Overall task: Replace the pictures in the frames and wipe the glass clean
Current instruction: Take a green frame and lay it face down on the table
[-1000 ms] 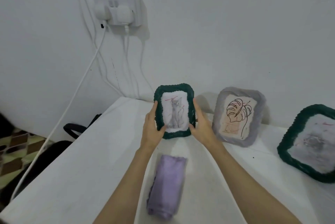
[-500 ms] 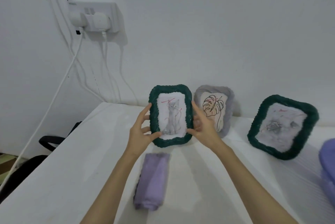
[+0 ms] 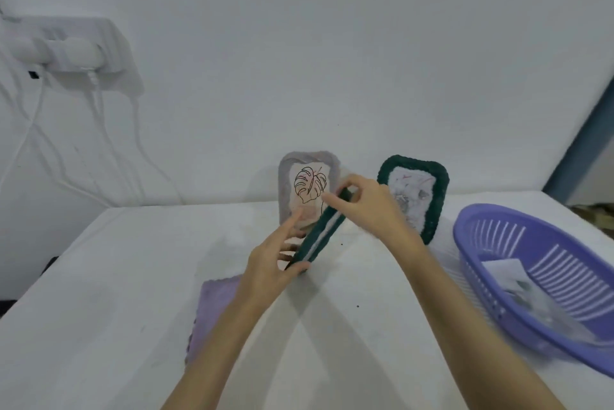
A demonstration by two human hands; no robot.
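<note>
Green-rimmed, the small frame [image 3: 317, 233] is turned edge-on between my hands above the white table [image 3: 99, 293]. My left hand [image 3: 272, 263] pinches its lower end; my right hand [image 3: 368, 207] clamps its upper end with thumb and fingers. Behind it, a grey frame [image 3: 307, 177] with a leaf drawing and another green frame [image 3: 415, 197] lean on the wall. I see no readable writing.
</note>
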